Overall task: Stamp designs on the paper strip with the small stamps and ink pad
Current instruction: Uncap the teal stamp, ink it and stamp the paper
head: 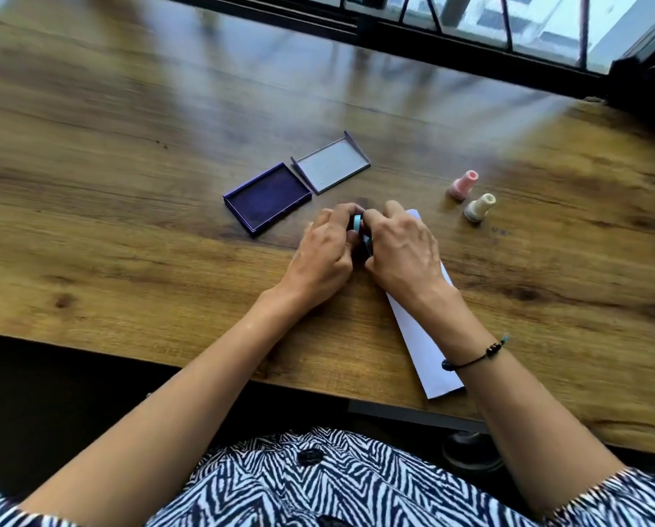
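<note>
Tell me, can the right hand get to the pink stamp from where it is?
Probably yes. The pink stamp stands in the open, up and right of the right hand; nothing lies between, though that hand is busy gripping a blue stamp.

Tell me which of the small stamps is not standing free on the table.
The blue stamp: both hands hold it between them by the paper strip. The pink stamp and cream stamp stand untouched to the right.

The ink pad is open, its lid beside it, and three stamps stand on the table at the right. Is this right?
Not quite: the head view shows two stamps standing there, pink stamp and cream stamp. The ink pad is open, lid beside it.
</note>
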`<state>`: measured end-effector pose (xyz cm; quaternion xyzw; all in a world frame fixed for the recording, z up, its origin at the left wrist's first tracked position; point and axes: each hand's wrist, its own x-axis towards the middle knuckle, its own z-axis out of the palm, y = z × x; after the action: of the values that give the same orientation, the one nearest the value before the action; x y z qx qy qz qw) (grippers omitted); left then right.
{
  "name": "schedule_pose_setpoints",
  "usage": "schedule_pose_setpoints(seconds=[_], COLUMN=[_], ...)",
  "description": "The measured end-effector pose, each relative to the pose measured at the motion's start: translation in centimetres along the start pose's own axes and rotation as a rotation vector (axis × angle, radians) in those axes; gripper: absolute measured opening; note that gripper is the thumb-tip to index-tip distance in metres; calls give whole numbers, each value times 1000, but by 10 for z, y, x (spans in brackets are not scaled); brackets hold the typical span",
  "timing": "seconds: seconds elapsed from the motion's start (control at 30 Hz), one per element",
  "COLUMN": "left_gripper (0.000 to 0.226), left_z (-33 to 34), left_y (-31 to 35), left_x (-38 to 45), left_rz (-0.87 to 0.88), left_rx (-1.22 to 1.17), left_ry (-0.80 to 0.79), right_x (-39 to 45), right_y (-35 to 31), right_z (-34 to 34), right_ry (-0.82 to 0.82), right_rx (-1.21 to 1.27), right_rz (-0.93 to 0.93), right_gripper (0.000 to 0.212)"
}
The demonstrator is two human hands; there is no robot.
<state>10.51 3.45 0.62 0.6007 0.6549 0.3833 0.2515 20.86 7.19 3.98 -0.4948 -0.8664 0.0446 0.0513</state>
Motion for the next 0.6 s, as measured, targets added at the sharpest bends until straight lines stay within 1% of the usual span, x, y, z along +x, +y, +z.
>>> schedule_pose_setpoints(seconds=[0.17,0.3,0.33,0.47,0.53,0.6], left_gripper=[31,30,30,31,32,32], left_z=[0,-1,-1,-2,-2,-2], left_y=[-1,0,0,2,3,4], left_x=[-1,-2,-2,-2,-2,-3], left_rz=[30,46,48,43,35,28], left_rx=[21,23,25,24,22,22], left_ry=[3,5,3,0,-11,-14], right_x=[-3,-5,-6,-11,-17,-22], right_y=[2,9,13,34,43,47], right_z=[-1,-3,-5,-21,-27,-28], right_ry=[-20,-26,1,223,257,251], right_rx=[75,173,245,662,854,985], right_rz=[36,72,93,246,328,395], right_gripper=[23,15,13,11,12,16])
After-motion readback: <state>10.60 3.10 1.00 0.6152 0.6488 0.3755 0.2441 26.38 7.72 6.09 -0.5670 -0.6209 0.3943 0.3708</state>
